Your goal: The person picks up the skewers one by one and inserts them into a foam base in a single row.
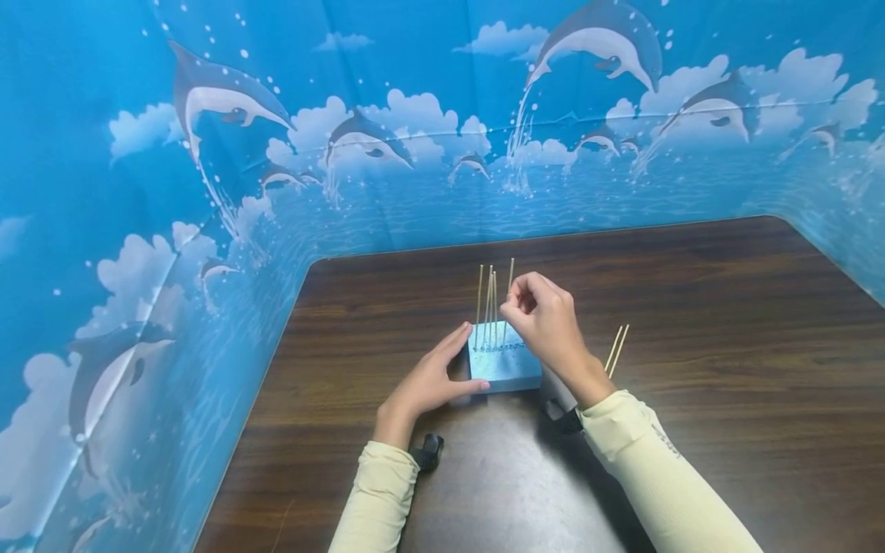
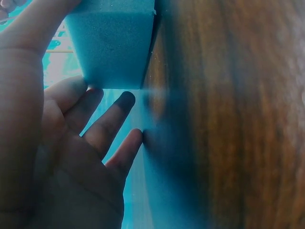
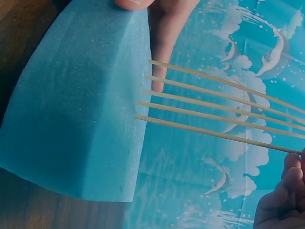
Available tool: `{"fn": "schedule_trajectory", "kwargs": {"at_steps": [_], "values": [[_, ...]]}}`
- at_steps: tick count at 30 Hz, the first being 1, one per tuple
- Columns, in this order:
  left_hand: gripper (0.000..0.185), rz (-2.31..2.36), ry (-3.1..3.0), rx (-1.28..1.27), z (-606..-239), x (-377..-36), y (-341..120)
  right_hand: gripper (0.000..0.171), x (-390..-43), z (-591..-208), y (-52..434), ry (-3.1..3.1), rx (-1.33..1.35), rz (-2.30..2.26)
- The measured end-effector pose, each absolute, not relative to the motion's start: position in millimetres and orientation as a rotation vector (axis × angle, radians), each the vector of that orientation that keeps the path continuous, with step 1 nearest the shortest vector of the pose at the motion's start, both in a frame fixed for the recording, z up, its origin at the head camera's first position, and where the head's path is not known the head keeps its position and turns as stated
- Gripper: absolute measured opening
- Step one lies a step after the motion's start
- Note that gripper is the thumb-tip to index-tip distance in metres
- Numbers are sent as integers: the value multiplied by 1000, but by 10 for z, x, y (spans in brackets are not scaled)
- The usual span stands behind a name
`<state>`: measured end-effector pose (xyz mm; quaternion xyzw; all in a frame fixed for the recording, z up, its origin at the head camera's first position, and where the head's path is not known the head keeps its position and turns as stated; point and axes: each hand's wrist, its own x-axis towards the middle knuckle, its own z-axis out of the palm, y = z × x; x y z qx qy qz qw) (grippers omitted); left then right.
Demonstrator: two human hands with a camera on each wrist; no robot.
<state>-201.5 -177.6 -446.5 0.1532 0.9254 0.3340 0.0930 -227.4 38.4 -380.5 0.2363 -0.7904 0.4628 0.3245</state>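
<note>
The head view takes in the whole scene: a blue foam block (image 1: 503, 367) stands on a dark wooden table (image 1: 726, 369), with several thin wooden sticks (image 1: 488, 307) planted upright in its top. Two more loose sticks (image 1: 615, 349) lie on the table just to the right of the right wrist; neither wrist view shows these. A blue dolphin-print curtain (image 1: 138, 192) walls in the table at the back and sides.

The left hand (image 1: 429, 382) grips the block's left side, thumb along the near edge and forefinger up the far edge. The left wrist view shows what the head view hides: the other fingers (image 2: 112, 121) lie relaxed and spread below the block (image 2: 112, 43), not touching it.

The right hand (image 1: 546, 319) is above the block, its fingertips pinched together on the top of one upright stick. The right wrist view shows five sticks (image 3: 214, 107) rising from the block (image 3: 81, 105) in a close row, but only the edge of the right hand's curled fingers (image 3: 283, 200) at the corner, so the pinch itself is cut off there. In the head view the fingers cover the held stick's middle
</note>
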Motion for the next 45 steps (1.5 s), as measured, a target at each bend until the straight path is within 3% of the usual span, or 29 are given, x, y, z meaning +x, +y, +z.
{"fn": "schedule_trajectory", "kwargs": {"at_steps": [9,16,26,45], "values": [[102,1011,2747,471,-4481,-2006,-1764,7,-2212,-3815,526,-2098,527,1225],[103,1004,2757,489,-4486,-2008,-1806,6,-2189,-3985,910,-2200,194,1223],[103,1003,2761,477,-4496,-2002,-1812,19,-2077,-4360,1328,-2449,-182,1183],[103,1015,2755,450,-4501,-2015,-1795,38,-2074,-4713,1702,-2751,-103,738]]}}
